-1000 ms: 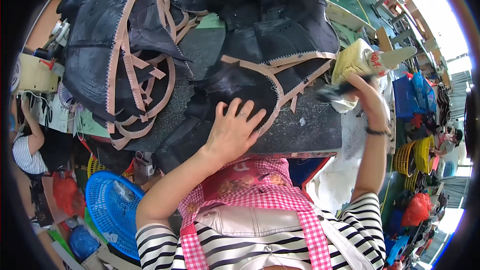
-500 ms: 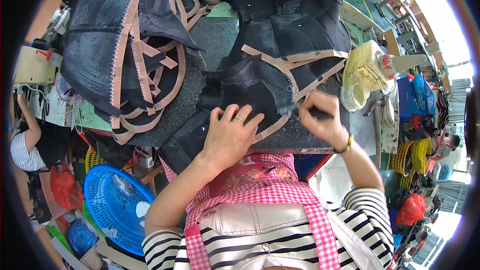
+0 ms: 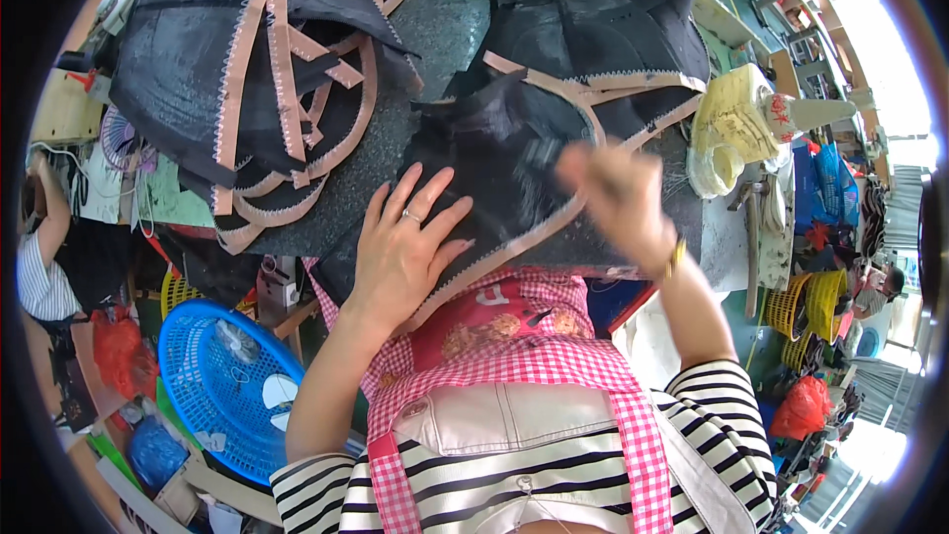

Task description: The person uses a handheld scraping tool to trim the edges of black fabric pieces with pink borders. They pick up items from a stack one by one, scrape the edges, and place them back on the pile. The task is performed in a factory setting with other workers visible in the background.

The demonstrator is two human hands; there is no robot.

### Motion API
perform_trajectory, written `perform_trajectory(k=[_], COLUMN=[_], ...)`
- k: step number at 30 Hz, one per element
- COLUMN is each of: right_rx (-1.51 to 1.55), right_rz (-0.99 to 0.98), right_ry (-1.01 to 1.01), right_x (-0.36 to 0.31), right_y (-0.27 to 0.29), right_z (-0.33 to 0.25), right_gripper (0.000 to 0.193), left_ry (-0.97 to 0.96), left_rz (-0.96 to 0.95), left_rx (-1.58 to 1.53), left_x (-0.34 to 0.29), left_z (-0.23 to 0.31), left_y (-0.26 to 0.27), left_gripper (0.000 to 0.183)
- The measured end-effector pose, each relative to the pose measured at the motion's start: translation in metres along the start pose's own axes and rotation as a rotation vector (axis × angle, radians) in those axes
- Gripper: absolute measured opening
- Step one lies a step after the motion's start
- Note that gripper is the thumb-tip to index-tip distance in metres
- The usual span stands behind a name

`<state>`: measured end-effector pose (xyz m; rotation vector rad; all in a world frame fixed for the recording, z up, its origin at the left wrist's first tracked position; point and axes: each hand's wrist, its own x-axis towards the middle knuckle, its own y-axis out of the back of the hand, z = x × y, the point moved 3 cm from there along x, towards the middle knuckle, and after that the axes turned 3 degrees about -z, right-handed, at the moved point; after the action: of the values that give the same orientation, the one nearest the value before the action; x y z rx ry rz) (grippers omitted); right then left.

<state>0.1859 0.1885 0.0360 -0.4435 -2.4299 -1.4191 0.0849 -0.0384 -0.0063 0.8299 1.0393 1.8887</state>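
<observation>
A black shoe-upper-like piece (image 3: 474,178) with a beige zigzag-stitched edge strip lies at the front of the dark worktop. My left hand (image 3: 400,247) rests on its near left part, fingers spread and holding nothing. Over its right side is my right hand (image 3: 623,198), blurred by motion, closed round a brush. The brush's pale bristles (image 3: 542,152) touch the black surface; its handle is mostly hidden in my fist. Behind lies another black piece (image 3: 583,35) with the same trim. To the left is a heap of similar black pieces (image 3: 178,59), their beige strips (image 3: 282,79) looped over one another.
Right of the work stands a crusted, pale yellow container (image 3: 732,129) with a spout-like opening. A hammer-like tool (image 3: 753,237) lies beside it. Below the bench at left is a blue plastic basket (image 3: 213,366). Another person's arm (image 3: 49,198) shows at far left.
My left hand has slid left and down on the black piece, and more of its beige edge shows. My right hand has swept the brush up and left over the surface.
</observation>
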Motion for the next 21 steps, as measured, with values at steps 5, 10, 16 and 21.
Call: perform_trajectory(k=[5, 10, 16, 21], right_rx=[-0.055, 0.311, 0.063, -0.391], right_rz=[-0.16, -0.075, 0.488, 0.414], right_ry=[0.317, 0.09, -0.679, -0.487], right_x=[0.005, -0.029, -0.053, -0.094], right_y=[-0.026, -0.015, 0.149, 0.154], right_z=[-0.012, -0.03, 0.071, 0.122], right_gripper=[0.019, 0.017, 0.021, 0.023], left_ry=[0.115, 0.232, 0.194, 0.068], left_rz=[0.167, 0.215, 0.207, 0.25], left_rx=[0.073, 0.066, 0.074, 0.056], left_x=[-0.011, -0.01, 0.003, 0.057], left_z=[-0.003, -0.003, -0.001, 0.007], left_y=[-0.001, -0.002, -0.005, -0.019], left_gripper=[0.05, 0.059, 0.061, 0.062])
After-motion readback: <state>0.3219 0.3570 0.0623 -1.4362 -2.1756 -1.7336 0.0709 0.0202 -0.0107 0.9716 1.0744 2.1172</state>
